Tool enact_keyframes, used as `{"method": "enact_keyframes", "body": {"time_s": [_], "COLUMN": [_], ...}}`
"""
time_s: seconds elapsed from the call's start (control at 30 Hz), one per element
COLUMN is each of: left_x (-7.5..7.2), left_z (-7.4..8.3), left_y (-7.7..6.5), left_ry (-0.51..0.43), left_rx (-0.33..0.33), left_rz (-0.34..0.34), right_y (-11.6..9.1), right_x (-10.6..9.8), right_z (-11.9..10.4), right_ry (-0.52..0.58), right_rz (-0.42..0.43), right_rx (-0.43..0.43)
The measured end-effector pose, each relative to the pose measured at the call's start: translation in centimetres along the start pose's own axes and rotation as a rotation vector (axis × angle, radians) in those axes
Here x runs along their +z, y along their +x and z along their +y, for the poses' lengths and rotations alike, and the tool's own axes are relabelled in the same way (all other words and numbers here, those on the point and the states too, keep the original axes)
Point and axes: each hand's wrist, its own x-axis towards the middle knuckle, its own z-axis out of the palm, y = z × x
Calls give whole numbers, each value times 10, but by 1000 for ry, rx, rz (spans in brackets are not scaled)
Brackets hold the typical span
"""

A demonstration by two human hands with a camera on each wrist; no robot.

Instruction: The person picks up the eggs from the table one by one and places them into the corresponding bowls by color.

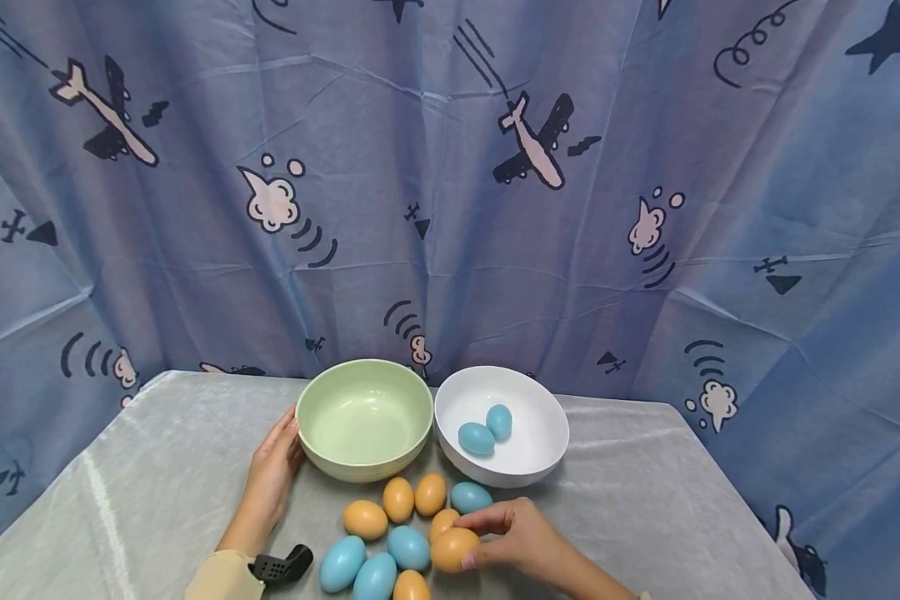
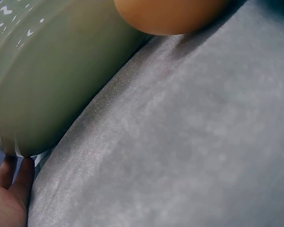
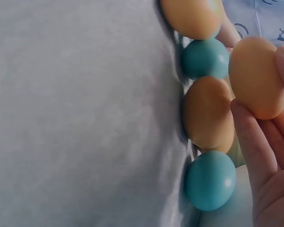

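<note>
My right hand [image 1: 521, 537] pinches an orange egg [image 1: 453, 550] between thumb and fingertips, in front of the other eggs. In the right wrist view this held egg [image 3: 256, 78] is raised beside the row on the cloth. My left hand [image 1: 273, 467] rests against the left side of a light green bowl [image 1: 363, 454], which has nothing inside. In the left wrist view its fingertips [image 2: 23, 172] touch the bowl's lower wall. Beside the green bowl, a white bowl [image 1: 543, 433] holds two blue eggs [image 1: 477, 438].
Several orange eggs [image 1: 365, 520] and blue eggs [image 1: 342, 564] lie loose in front of the bowls on a grey cloth-covered table [image 1: 645, 500]. A blue curtain [image 1: 450, 208] printed with airplanes hangs behind. A black band [image 1: 281, 567] is on my left wrist.
</note>
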Motion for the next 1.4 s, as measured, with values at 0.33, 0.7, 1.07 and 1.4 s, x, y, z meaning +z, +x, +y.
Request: {"method": "enact_keyframes", "body": {"time_s": [0.33, 0.7, 1.07, 1.4], "left_x": [0, -2, -1, 0], "left_z": [0, -1, -2, -3], "left_y": [0, -1, 1, 1], "left_ry": [-4, 5, 3, -18], "left_rx": [11, 4, 13, 6], "left_rz": [-12, -13, -12, -8], "right_y": [9, 29, 52, 76], "right_x": [1, 6, 10, 17], "right_z": [-8, -30, -46, -61], "right_ry": [-23, -76, -71, -73], "right_rz": [44, 118, 176, 213], "right_rx": [-13, 2, 39, 43]}}
